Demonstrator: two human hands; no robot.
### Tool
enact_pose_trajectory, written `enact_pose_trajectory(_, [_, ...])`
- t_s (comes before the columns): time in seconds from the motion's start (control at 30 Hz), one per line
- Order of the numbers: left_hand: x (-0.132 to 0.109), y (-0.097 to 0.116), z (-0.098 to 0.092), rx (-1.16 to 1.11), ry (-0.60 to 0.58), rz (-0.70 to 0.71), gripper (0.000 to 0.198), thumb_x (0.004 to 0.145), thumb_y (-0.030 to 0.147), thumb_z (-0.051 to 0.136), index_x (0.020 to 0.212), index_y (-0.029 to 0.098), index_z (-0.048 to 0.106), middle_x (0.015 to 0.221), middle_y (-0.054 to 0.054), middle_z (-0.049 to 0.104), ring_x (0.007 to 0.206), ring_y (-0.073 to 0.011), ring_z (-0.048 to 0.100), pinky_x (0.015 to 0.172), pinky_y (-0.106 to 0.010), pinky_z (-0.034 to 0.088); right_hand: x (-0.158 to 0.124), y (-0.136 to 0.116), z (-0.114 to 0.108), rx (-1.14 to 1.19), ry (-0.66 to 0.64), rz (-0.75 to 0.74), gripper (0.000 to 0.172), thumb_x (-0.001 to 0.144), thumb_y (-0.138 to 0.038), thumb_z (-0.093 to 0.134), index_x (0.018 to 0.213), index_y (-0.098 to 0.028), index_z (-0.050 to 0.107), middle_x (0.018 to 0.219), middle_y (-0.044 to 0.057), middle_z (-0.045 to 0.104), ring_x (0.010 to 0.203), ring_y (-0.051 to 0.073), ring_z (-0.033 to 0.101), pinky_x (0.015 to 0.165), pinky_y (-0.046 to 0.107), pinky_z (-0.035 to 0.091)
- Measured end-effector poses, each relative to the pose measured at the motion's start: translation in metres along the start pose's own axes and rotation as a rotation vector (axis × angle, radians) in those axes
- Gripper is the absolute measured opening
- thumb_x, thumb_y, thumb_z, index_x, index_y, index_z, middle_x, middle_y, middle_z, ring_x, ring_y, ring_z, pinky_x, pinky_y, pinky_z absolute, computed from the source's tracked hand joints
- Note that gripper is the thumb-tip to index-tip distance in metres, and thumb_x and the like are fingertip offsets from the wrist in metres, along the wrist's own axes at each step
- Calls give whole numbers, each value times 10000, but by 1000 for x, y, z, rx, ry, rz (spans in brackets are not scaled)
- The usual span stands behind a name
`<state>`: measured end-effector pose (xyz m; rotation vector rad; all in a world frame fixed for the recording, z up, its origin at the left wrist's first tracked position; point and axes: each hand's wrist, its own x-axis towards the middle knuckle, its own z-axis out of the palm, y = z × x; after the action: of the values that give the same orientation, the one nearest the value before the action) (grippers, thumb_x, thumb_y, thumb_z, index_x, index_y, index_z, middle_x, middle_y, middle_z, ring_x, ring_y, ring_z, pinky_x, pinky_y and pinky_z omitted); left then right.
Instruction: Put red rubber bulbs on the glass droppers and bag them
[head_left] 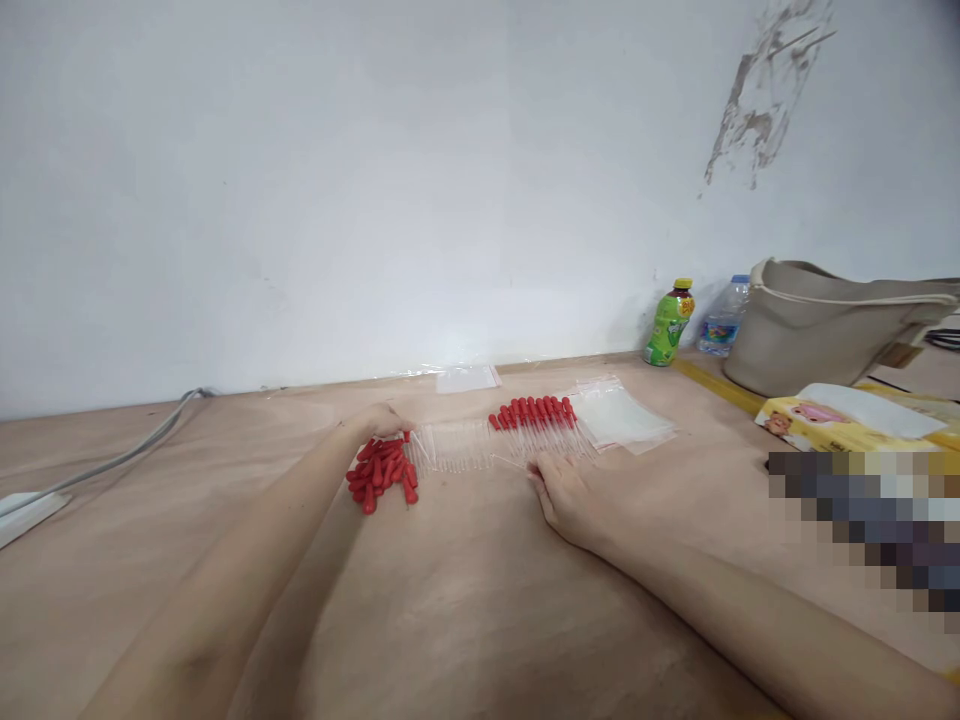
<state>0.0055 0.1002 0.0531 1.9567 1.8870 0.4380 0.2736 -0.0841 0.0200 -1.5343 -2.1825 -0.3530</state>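
Note:
My left hand (pixel 384 421) reaches down at the back of a loose pile of red rubber bulbs (pixel 381 472). Its fingers look pinched together, with a bit of red showing at their tips. Beside the pile, thin clear glass tubes (pixel 459 448) lie side by side in a row. To the right rests a row of droppers with red bulbs (pixel 534 412), bulbs pointing away from me. My right hand (pixel 561 492) lies low in front of these droppers, fingers bent around the end of one thin glass tube (pixel 510 461) that points left.
Clear plastic bags (pixel 626 415) lie right of the droppers, and a white slip (pixel 466 379) lies near the wall. A green bottle (pixel 669 325), a water bottle (pixel 724 318), a beige bin (pixel 810 335) and a yellow tissue pack (pixel 832 420) stand rightward. A grey cable (pixel 142 445) runs at left.

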Motion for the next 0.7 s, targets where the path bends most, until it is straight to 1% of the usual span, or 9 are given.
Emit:
enact_pose_trajectory(0.07, [-8,4,-3,-55,40,16,234,560,370,651,548,140,610,586,-44,629,618,-209,589,545,-259,434,-3,7,18,93,70,-32,242,836,-141,355,972,-161,554,815,73,618,746,170,542,692,286,374])
enact_pose_trajectory(0.13, [-23,9,-3,-112,126,61,277,670,410,551,705,141,609,727,-47,642,706,-191,589,589,-244,440,-5,14,35,196,102,-49,326,825,-104,340,1102,-166,501,908,75,608,818,169,540,727,293,387])
enact_pose_trajectory(0.23, [-59,15,11,-237,210,197,329,782,437,413,938,172,530,871,-21,624,787,-136,576,667,-207,441,-6,21,48,304,94,-28,345,803,-66,341,1084,-172,512,957,70,589,863,163,532,756,295,402])
enact_pose_trajectory(0.3, [-88,16,29,-499,169,344,356,774,422,455,1015,161,480,814,-29,619,736,-137,578,647,-225,448,-5,23,50,352,100,-16,308,800,-67,345,1025,-162,532,944,71,591,862,164,535,758,297,411])
enact_pose_trajectory(0.33, [-102,15,39,-599,98,373,366,778,412,461,1050,168,463,816,-29,619,717,-136,580,642,-236,453,-5,23,49,373,103,-15,294,804,-74,345,1015,-159,531,931,70,595,852,164,539,753,298,416])
enact_pose_trajectory(0.37, [-114,13,50,-677,32,378,350,778,396,466,1043,168,479,834,-36,618,712,-138,583,648,-247,457,-4,22,48,393,106,-20,290,809,-83,343,1023,-160,524,924,68,597,846,163,542,750,298,419])
enact_pose_trajectory(0.43, [-132,10,68,-777,-94,342,252,770,352,488,885,139,557,841,-61,626,750,-153,593,711,-270,455,-4,19,44,425,111,-35,296,825,-105,338,1059,-169,508,927,63,598,845,159,544,748,294,421])
enact_pose_trajectory(0.53, [-145,8,85,-862,-117,297,173,729,305,570,794,147,541,810,-40,626,751,-148,599,722,-267,452,-3,14,37,436,107,-41,282,851,-157,340,1062,-182,525,931,62,601,850,159,544,738,283,413])
enact_pose_trajectory(0.7, [-149,13,90,-936,-171,328,226,719,312,606,770,175,433,747,7,578,701,-131,600,679,-268,464,-5,3,31,443,63,-39,222,860,-221,386,943,-215,591,866,19,639,764,140,564,728,282,370])
